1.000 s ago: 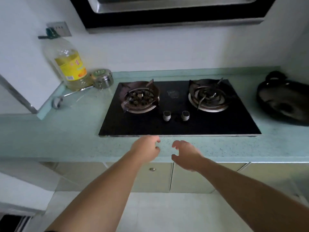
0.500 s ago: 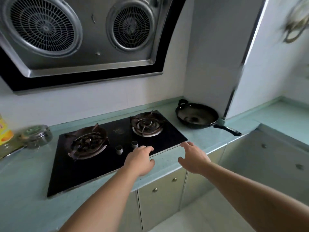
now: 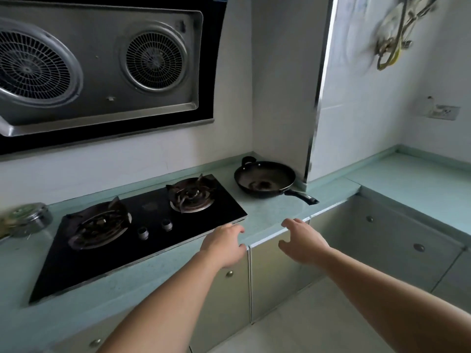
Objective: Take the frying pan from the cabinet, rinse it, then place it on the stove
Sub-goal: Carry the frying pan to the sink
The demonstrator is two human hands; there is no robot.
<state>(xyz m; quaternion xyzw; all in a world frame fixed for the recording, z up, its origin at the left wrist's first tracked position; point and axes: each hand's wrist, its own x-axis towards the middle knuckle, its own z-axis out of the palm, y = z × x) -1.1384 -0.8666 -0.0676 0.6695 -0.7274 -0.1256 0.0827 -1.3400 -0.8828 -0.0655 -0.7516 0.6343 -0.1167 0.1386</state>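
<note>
Pan, handling: frying pan [image 3: 265, 180] is judged rigid metal, moderately heavy, wt. biased toward the bowl; no give expected. Dark coating + residue patch at centre, so it may be greasy; slip risk is judged higher once rinsed.
Grip pt.: long handle [image 3: 301, 196], pointed fwd-right toward the table edge, is judged the best hold. Small loop handle [image 3: 248, 159] at the far rim is avail. for a 2nd hand if the wt. tips.
Pan, look: black, round, shallow sloped wall; brownish smear on the base; upright, nothing else seen in it.
Pan, location: on table [image 3: 270, 212], near the stove [image 3: 153, 217] on its right, in the corner by the wall. Not touching the stove, not on a burner.
Cabinet: cabinet doors [image 3: 275, 281] below the table are closed, contents hidden. Whether another pan is stored inside cannot be told.
L hand: left hand [image 3: 224, 244] is empty, fingers loosely bent, held over the table's front edge at the stove's near-right corner; contact w/ the surface cannot be told.
R hand: right hand [image 3: 303, 244] is empty, fingers spread and relaxed, held at the table edge above a cabinet door.
Stage: retrieval judged not yet begun; rinse + placement outstanding.
Other: range hood [image 3: 102, 72] w/ two round grilles above the stove; lidded metal tin [image 3: 29, 221] at far left of the table.
</note>
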